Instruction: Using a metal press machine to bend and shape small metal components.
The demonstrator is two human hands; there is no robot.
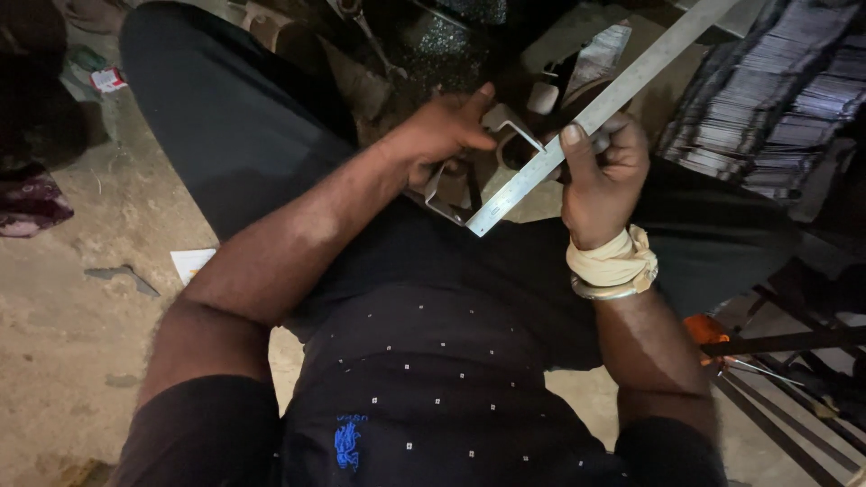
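My right hand (603, 176) grips a long steel ruler (622, 86) that slants from my lap up to the top right, thumb pressed on its flat face. My left hand (442, 131) holds a small bent metal bracket (516, 135) against the ruler's lower end, fingers curled over it. Both hands meet above my lap, over my black trousers. A beige cloth band and a metal bangle (613, 266) sit on my right wrist. Part of the bracket is hidden under my left palm.
A stack of thin metal strips (767, 99) lies at the upper right. Dark metal rods (785, 343) and an orange-handled tool (705, 329) are at the lower right. The dusty concrete floor (72, 298) holds a paper scrap (191, 263) and a flat shard (122, 275).
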